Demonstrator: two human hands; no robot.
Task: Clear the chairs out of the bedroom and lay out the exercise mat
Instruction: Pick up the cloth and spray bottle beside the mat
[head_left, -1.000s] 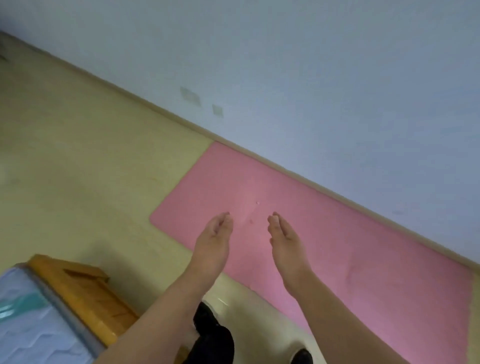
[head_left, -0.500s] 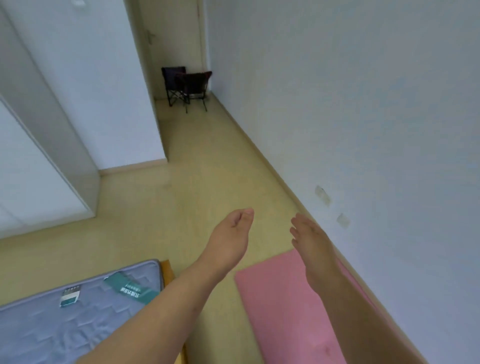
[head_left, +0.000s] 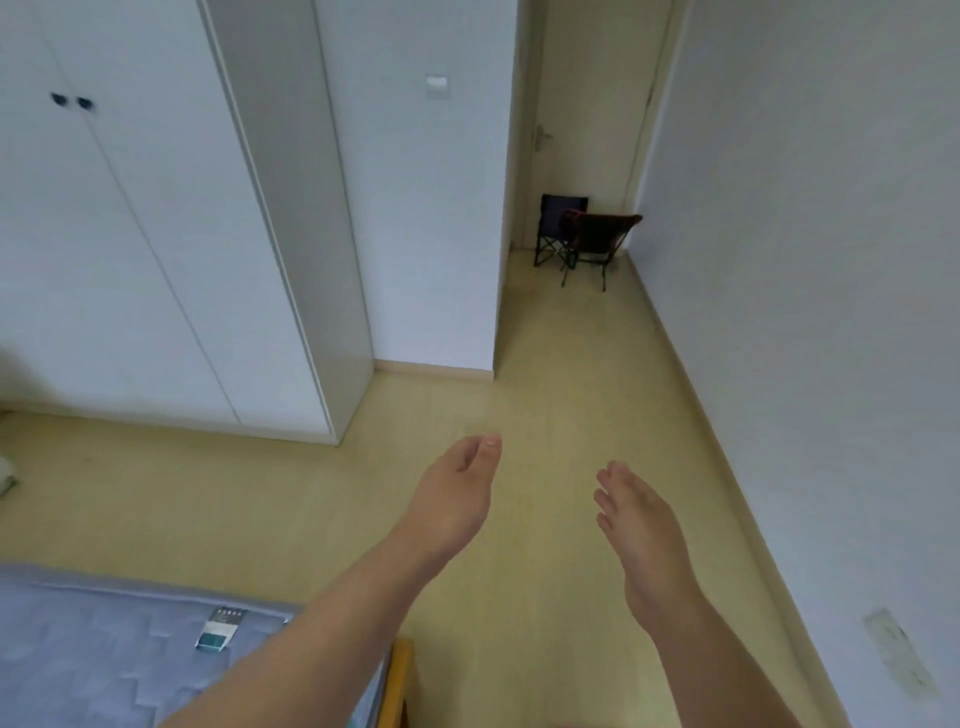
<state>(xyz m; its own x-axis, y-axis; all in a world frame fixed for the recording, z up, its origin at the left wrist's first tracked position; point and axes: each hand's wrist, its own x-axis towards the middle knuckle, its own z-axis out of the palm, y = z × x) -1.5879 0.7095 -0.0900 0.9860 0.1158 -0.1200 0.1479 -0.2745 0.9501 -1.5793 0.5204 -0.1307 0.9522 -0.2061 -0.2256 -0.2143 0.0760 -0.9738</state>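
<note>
Since the frame half a second earlier the view is turned further left and raised. The pink exercise mat, then seen at the near right, is carried out of the picture, and more of the wardrobe and the far passage is brought in.

Two bare hands are held out over the pale yellow wooden floor (head_left: 545, 389), well apart from each other. The left hand (head_left: 452, 499) is held loose, fingers together and only slightly bent, and nothing is gripped. The right hand (head_left: 639, 525) is held flat with fingers extended, and nothing is held either.

Two chairs are seen at the far end of the passage, in front of one cream door (head_left: 592, 104). A dark blue fabric folding chair (head_left: 556, 223) is set on the left. A dark red fabric folding chair (head_left: 597, 239) is set just beside it on the right, partly overlapping it and close to the white wall (head_left: 805, 260).

One white light switch (head_left: 436, 85) is fixed left of the door. At the far left one tall white wardrobe (head_left: 156, 234) is fitted with two dark round knobs (head_left: 58, 98).

At the near left one grey-blue quilted mattress (head_left: 78, 649) is laid on one orange wooden bed frame (head_left: 397, 680). One teal and white label (head_left: 221, 629) is attached to the mattress. One pale wall plate (head_left: 898, 654) is set low on the wall at the near right.
</note>
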